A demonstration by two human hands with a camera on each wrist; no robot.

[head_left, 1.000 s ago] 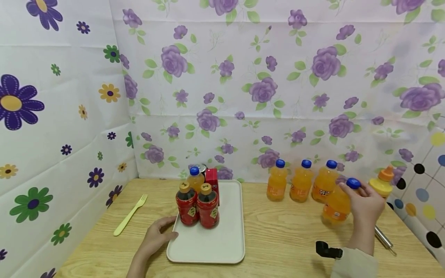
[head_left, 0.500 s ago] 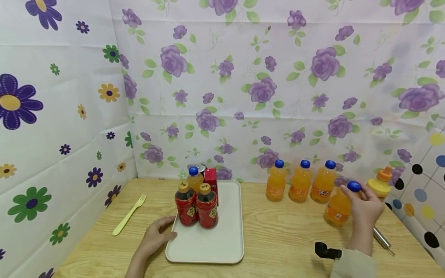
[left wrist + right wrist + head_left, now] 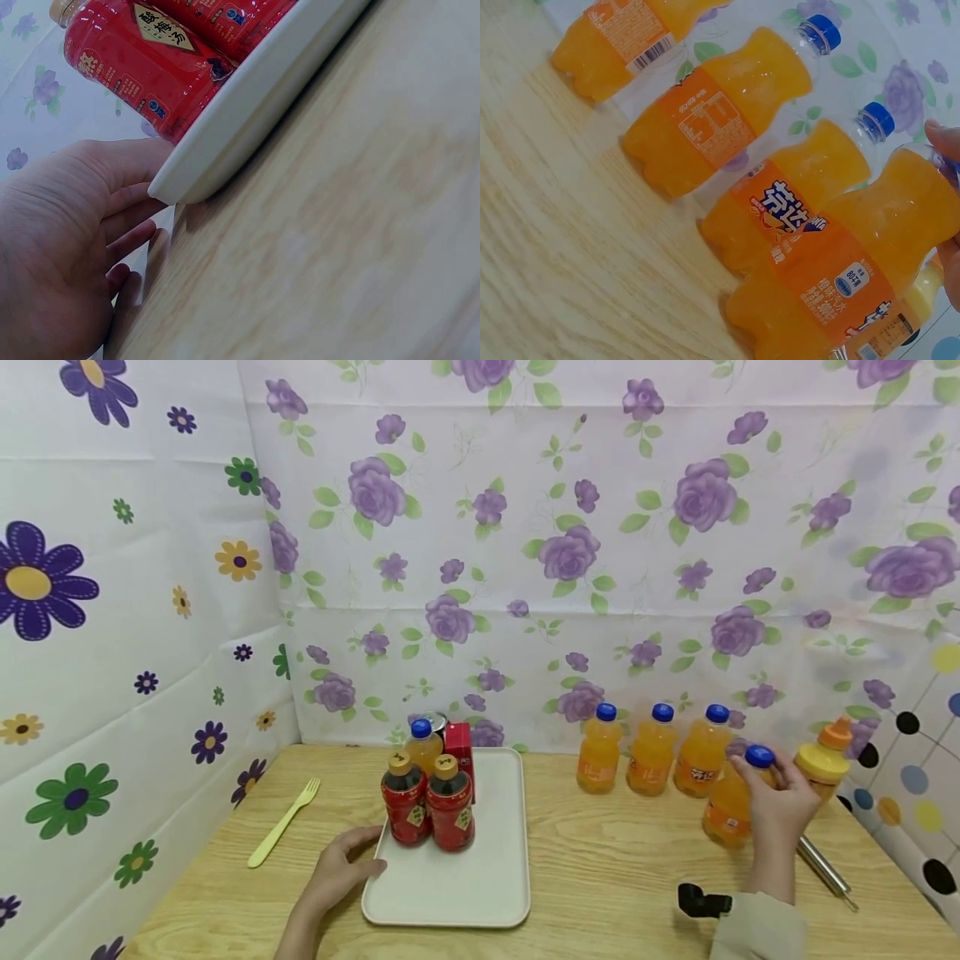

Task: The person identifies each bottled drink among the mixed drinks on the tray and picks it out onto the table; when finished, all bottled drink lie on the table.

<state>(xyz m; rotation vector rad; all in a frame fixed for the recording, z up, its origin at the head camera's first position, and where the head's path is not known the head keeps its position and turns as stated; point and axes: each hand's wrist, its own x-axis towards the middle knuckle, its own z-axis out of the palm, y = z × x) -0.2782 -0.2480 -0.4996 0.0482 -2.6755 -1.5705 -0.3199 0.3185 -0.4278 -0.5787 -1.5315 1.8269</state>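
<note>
My right hand (image 3: 783, 802) grips an orange soda bottle (image 3: 729, 810) near its neck, just under the blue cap. The bottle leans slightly right, its base close over the table in front of a row of similar orange soda bottles (image 3: 720, 120). At the left edge of a cream tray (image 3: 487, 860), my left hand (image 3: 337, 868) rests its thumb and fingertips against the rim. Its fingers (image 3: 124, 221) look relaxed in the left wrist view. On the tray stand two red plum drink bottles (image 3: 452, 814) with yellow caps, a small orange drink bottle (image 3: 423, 750), a red carton (image 3: 459, 747) and a can (image 3: 435, 720).
A yellow squeeze bottle (image 3: 823, 764) with an orange tip stands right of the soda bottles. A metal-handled tool (image 3: 823, 864) lies beside my right forearm. The pale yellow fork (image 3: 283, 822) is at the left. Flowered sheets (image 3: 510, 652) bound the table.
The soda bottle in my right hand has come slightly more upright, its base shifting a little right. My left hand stays at the tray rim.
</note>
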